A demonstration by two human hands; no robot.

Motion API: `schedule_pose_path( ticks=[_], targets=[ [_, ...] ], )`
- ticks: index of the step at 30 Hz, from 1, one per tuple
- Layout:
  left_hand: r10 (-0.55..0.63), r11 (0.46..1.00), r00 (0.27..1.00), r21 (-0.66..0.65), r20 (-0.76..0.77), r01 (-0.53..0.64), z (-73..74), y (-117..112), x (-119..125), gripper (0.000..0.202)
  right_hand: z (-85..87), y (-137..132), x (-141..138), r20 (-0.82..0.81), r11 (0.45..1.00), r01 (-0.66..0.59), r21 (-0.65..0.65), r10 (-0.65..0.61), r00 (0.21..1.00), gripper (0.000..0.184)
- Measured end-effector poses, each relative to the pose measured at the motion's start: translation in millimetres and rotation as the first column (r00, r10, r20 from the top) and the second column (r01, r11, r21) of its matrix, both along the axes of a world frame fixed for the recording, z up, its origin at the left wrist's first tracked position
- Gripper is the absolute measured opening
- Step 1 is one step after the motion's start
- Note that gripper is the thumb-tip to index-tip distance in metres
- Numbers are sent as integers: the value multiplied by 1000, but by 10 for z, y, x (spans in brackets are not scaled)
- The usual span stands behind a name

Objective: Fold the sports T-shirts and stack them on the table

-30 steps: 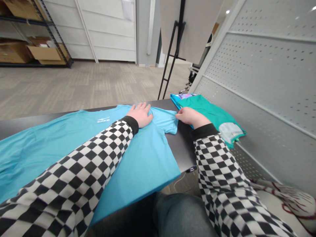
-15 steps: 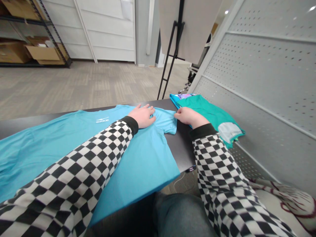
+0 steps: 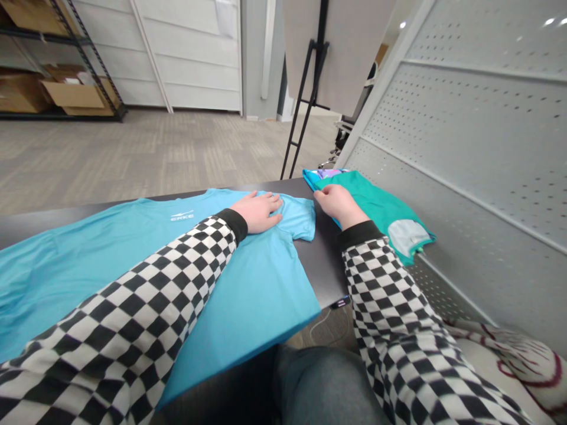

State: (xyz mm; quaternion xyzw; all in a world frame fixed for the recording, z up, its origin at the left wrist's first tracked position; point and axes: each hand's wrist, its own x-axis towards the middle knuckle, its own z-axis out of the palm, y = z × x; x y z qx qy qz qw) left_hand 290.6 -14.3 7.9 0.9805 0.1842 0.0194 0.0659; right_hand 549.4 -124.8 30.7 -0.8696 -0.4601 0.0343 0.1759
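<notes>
Since the earlier frame, the left hand (image 3: 259, 212) has slid toward the sleeve seam, and the right hand (image 3: 339, 205) has moved off the sleeve tip to the edge of the folded stack. Left to right: metal shelving (image 3: 57, 59) with cardboard boxes (image 3: 75, 94) stands well back on grey carpet (image 3: 155, 153). On the black table (image 3: 325, 265) a light blue T-shirt (image 3: 252, 277) with a white ERKE logo (image 3: 182, 216) lies spread out, running out of view at left and apparently overhanging the near table edge. The left fingers (image 3: 270, 203) are spread flat on the shirt near the sleeve, gripping nothing; the flat palm seems placed to hold the cloth smooth against the table. The shirt's sleeve (image 3: 301, 221) lies flat and free of either hand. The right fingers (image 3: 323, 198) are extended and close together at the edge of a folded teal garment (image 3: 372, 203), just beside the sleeve; whether they pinch any cloth cannot be told. The teal garment, with a pale patch (image 3: 405, 238), sits on multicoloured fabric (image 3: 328, 173), placed apart from the spread shirt, which leaves the shirt room. Beyond it stands a perforated grey panel (image 3: 469, 130).
</notes>
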Motion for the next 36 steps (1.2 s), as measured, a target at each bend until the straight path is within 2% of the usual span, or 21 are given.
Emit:
schedule_pose_path(
  ticks=[4,8,10,12,14,15,18,20,23,25,28,31,33,36],
  targets=[
    [-11,1000,1000,-10,-1,11,19,-30,3,68,20,-12,-35,-3,998,-67,18,67,998,30],
    [-8,1000,1000,-17,12,8,10,-40,13,72,28,5,-227,-25,963,-253,94,256,966,30],
    [5,1000,1000,-21,14,-5,-7,-39,17,75,-7,42,-375,-16,911,-384,154,391,920,34],
    [24,999,1000,-23,12,-24,-24,-39,18,78,-70,89,-522,22,825,-541,160,545,838,42],
    [37,999,999,-20,29,-37,-35,-39,17,80,-142,130,-641,37,754,-653,73,652,757,52],
    [41,999,999,-19,36,-40,-37,-39,15,81,-174,143,-683,23,741,-671,7,671,741,57],
    [35,999,999,-28,15,-35,-31,-37,13,87,-224,138,-717,-31,766,-615,-186,621,783,67],
    [34,999,999,-36,-11,-34,-23,-37,13,92,-212,105,-656,-47,777,-569,-269,580,813,68],
    [45,998,999,-46,-28,-46,-15,-43,14,97,-156,36,-450,-55,803,-496,-330,508,860,76],
    [56,997,998,-49,-30,-57,-15,-48,15,96,-117,-9,-278,-61,831,-433,-350,441,896,90],
    [58,997,998,-44,-23,-59,-23,-45,16,89,-80,-49,-88,-62,875,-365,-318,365,929,104],
    [51,998,999,-38,-14,-52,-34,-35,17,83,-74,-42,-72,-65,896,-411,-167,406,912,101],
    [55,998,998,-41,-13,-56,-38,-31,19,81,-74,-29,-130,-79,861,-497,-106,491,868,103],
    [61,997,998,-44,-16,-61,-44,-28,23,81,-55,-66,-185,-135,805,-574,-151,558,819,111]
  ],
)
